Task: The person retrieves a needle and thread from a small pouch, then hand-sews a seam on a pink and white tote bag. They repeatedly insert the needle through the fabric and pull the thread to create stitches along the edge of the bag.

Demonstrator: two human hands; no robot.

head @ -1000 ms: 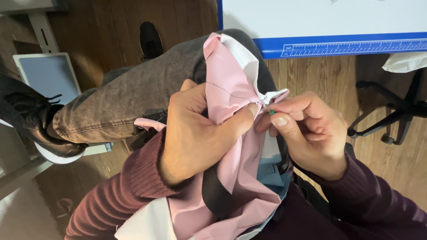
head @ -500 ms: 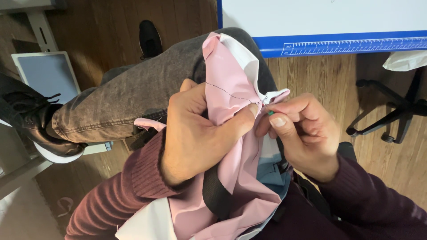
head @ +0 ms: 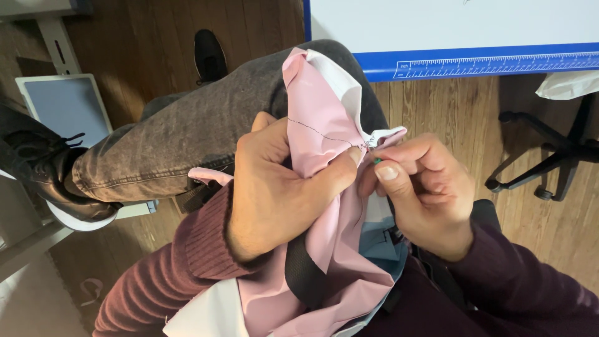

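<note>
My left hand grips a bunched piece of pink fabric with white backing, thumb pressed near a line of dark stitches. My right hand pinches a small green-headed pin or needle between thumb and forefinger, right at the fabric's edge where the stitch line ends. The cloth drapes down over my lap, with light blue and black parts showing beneath. My grey-trousered leg lies crossed under the fabric.
A white table with a blue ruler edge stands ahead. An office chair base sits at the right on the wooden floor. A black shoe and a flat grey-blue panel lie at the left.
</note>
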